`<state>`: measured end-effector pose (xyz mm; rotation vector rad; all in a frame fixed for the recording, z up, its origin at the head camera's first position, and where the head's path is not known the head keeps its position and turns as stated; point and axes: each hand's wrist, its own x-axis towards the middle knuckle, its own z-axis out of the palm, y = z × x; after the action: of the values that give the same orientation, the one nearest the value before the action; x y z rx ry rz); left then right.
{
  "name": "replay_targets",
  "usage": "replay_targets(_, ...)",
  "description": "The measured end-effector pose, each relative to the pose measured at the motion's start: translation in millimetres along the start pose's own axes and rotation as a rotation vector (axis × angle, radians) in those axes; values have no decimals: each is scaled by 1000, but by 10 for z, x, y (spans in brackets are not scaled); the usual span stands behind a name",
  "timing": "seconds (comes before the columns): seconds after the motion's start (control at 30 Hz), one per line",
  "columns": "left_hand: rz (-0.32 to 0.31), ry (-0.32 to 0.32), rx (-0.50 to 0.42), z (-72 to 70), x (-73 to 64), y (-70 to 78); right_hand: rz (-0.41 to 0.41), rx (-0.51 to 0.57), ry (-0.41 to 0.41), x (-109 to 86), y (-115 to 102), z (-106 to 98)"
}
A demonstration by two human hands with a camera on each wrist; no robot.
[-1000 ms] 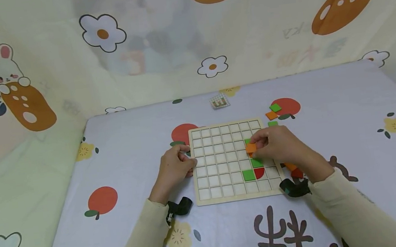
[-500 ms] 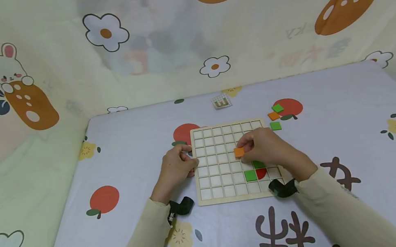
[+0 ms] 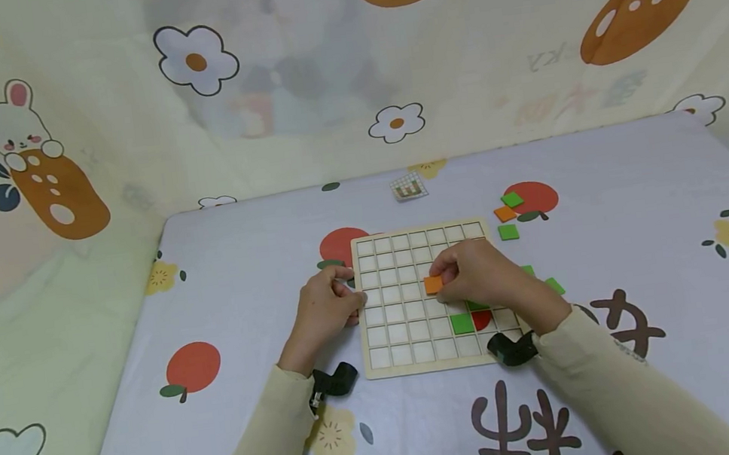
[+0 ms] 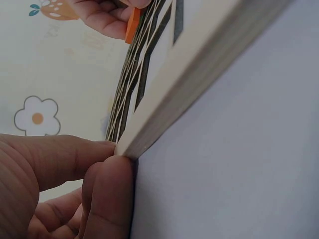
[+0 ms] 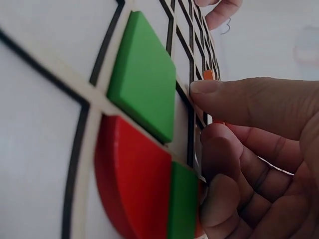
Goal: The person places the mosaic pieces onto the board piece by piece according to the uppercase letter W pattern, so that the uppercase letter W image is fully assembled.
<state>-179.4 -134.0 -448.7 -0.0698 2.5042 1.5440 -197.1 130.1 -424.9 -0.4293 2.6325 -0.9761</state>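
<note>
A wooden grid board lies on the table, with a green square tile and a red rounded piece set in its cells. My left hand grips the board's left edge; the left wrist view shows thumb and finger meeting at the wooden rim. Over the middle of the board, my right hand pinches an orange square tile between thumb and fingers. Another green tile shows partly under this hand, which hides the cells around it. From the right wrist, the red piece has a curved side.
Loose green tiles and an orange tile lie beyond the board's right side. More green tiles show beside the right wrist. A small patterned card or packet lies behind the board. A printed curtain stands at the back.
My right hand has moved left across the board with the orange tile, from the right-hand columns to the middle. Green tiles beside its wrist have come into sight. My left hand stays at the edge.
</note>
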Motion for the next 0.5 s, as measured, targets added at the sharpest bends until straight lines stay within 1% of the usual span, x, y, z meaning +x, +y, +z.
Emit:
replay_targets(0.3, -1, 4, 0, 3, -4, 7, 26, 22, -21, 5, -5, 17)
replay_targets(0.5, 6, 7, 8, 6, -1, 2, 42, 20, -20, 3, -30, 25)
